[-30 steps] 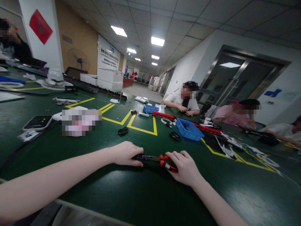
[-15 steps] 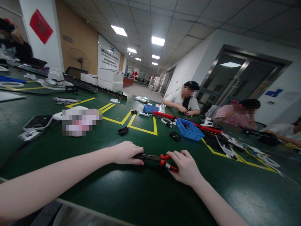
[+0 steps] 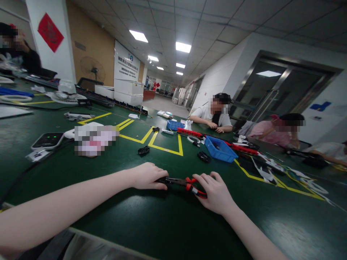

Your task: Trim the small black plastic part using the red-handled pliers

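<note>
My right hand (image 3: 215, 193) is wrapped round the red and black handles of a pair of long-nose pliers (image 3: 188, 184), held just above the green table (image 3: 162, 224). The jaws point left and meet a small black part (image 3: 163, 179). Between thumb and fingers, my left hand (image 3: 151, 177) pinches that black part, and most of it is hidden by the fingers. Beyond my hands lie one dark clip-like piece (image 3: 143, 150) and another black piece (image 3: 204, 156).
A blue bin (image 3: 221, 148) with dark parts stands at right, beside red strips (image 3: 189, 132) and loose cables. At left lie a white-rimmed device (image 3: 48, 141) with green lights and a blurred-out pinkish object (image 3: 94, 141). A person (image 3: 214, 117) sits across the table; others sit farther right and left.
The whole view has shifted slightly, so things appear a little to the right. My hands keep the same hold on the pliers and the black part.
</note>
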`<state>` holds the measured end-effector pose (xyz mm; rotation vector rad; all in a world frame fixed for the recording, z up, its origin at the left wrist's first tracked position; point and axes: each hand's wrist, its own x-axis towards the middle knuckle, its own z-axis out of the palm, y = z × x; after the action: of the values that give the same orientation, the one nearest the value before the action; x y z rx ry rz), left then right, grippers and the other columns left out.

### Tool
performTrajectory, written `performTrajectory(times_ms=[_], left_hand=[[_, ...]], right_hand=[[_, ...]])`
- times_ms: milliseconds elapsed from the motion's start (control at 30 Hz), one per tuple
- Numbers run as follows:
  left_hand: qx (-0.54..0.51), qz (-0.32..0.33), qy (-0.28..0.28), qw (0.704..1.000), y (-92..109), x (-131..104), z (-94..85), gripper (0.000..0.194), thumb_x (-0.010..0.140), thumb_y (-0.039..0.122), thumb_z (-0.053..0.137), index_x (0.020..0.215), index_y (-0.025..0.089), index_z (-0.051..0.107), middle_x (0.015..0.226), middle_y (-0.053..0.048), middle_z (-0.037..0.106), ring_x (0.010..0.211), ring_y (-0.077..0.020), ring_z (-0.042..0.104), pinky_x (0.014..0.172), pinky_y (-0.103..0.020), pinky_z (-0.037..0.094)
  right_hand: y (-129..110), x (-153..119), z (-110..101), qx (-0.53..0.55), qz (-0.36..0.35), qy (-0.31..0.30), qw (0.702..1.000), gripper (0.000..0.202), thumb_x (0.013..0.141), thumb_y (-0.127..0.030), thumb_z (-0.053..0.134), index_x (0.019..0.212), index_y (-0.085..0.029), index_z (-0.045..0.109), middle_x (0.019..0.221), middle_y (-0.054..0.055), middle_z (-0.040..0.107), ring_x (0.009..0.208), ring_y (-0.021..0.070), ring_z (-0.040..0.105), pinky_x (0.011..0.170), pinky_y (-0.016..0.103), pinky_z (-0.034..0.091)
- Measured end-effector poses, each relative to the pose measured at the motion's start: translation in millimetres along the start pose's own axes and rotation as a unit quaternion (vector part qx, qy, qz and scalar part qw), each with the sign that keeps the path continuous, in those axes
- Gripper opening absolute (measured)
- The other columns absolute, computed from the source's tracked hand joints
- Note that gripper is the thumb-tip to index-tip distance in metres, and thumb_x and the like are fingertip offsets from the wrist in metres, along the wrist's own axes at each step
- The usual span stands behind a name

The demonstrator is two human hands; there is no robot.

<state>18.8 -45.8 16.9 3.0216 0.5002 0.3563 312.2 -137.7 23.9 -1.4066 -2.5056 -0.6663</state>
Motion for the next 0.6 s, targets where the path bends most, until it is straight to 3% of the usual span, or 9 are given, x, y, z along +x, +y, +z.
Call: performTrajectory(times_ms=[600], left_hand=[[-0.004, -0.004, 0.009, 1.000, 0.6, -0.4, 0.6, 0.032, 0.095, 0.050, 0.053, 0.105, 0.021, 0.058, 0.092, -0.004, 0.071, 0.080, -0.0221, 0.068, 0.069, -0.029, 0.045]], right_hand=[[0.3, 0.4, 1.0, 0.001, 0.012, 0.002, 1.000, 0.050, 0.076, -0.026, 0.065, 0.124, -0.015, 0.057, 0.109, 0.011, 0.067, 0.095, 0.0252, 0.062, 0.095, 0.043, 0.033]])
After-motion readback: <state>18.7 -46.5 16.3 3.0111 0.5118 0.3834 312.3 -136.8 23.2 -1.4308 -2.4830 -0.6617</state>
